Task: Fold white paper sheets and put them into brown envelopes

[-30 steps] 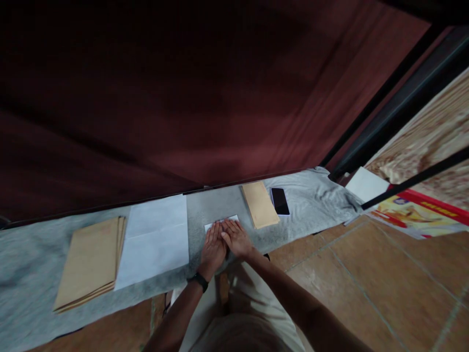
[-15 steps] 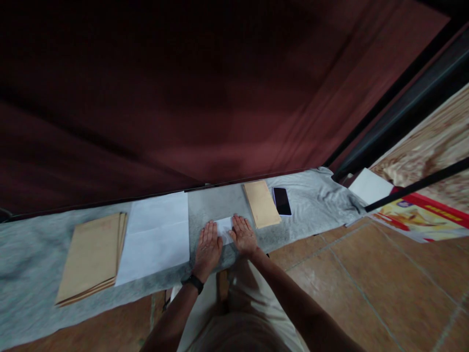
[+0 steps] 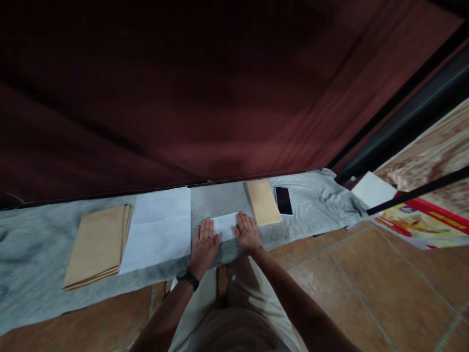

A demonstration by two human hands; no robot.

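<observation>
The folded white paper lies flat on the grey cloth, directly in front of me, and all my other places I give from it. At its left end is my left hand, palm down, with the fingers straight and near each other and the thumb standing apart toward the paper. At its right end is my right hand, also palm down, with the fingers a little spread and the thumb against the paper. Both hands are flattened and neither is pinching anything; how strongly they press, I cannot tell. Around my left wrist, on the near side of the paper, is a black band. To the left of the paper, past my left hand, lies a large white sheet with a crease across it, and farther left, at the edge of this sheet, is a stack of brown envelopes. To the right of the paper, just beyond my right hand, is a smaller brown envelope, and after it a dark-screened phone. Behind the paper rises a dark red surface. Well to its right, a printed red and yellow board is above the tiled floor.
</observation>
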